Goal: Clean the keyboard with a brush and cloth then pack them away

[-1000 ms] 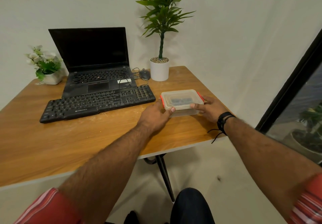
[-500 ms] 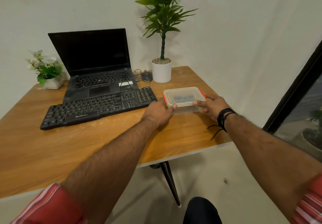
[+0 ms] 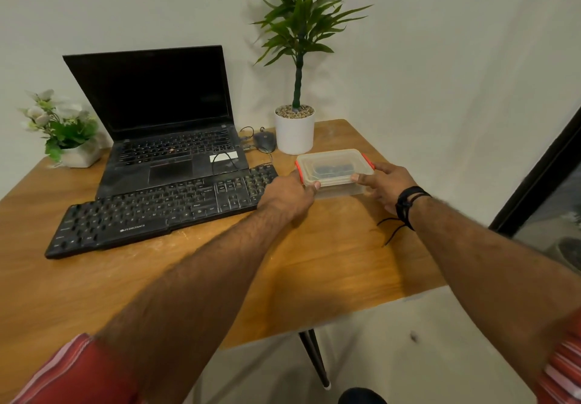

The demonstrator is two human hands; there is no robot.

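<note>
On the wooden table [image 3: 94,293], by a white wall, both hands, left [image 3: 287,197] and right [image 3: 388,183], are gripping the lidded box [image 3: 334,167], lying crosswise beside the keyboard [image 3: 157,208].

Two plants [image 3: 295,57] – one keyboard [image 3: 157,211]

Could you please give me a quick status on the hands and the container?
Left hand and right hand grip the lidded plastic container, one at each end. Container beside keyboard. Nothing in the way.

Black keyboard [image 3: 163,207] flat, angled, mid-desk [image 3: 94,293]. Clear lidded box [image 3: 334,167] w/ red clips, dark contents, near desk's right edge.
</note>
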